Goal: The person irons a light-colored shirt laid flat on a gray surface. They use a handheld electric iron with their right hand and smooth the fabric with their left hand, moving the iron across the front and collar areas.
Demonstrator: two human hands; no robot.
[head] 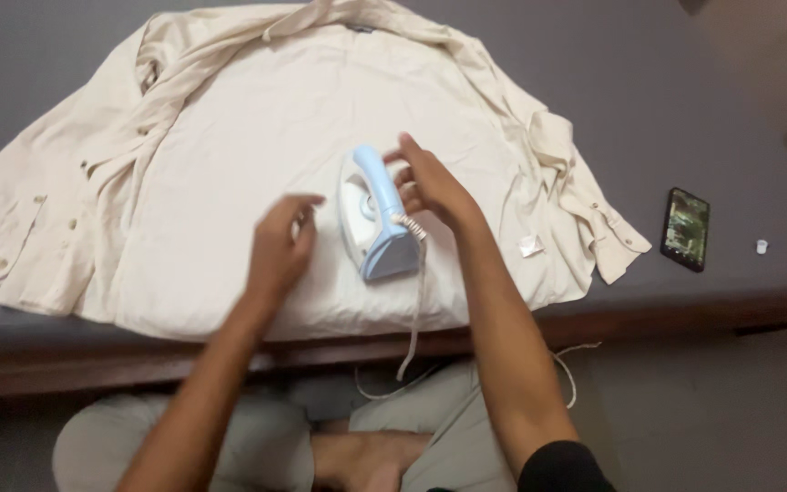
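Observation:
A cream button-up shirt lies spread open on a grey padded surface. On the shirt's middle stands a blue and white electric iron, soleplate down, its cord trailing over the front edge. My right hand hovers at the iron's handle with fingers spread, touching or nearly touching it. My left hand floats just left of the iron above the cloth, fingers loosely curled and holding nothing.
A dark smartphone lies on the grey surface at the right, with a small white cap beyond it. A wooden edge runs along the front. My legs show below it.

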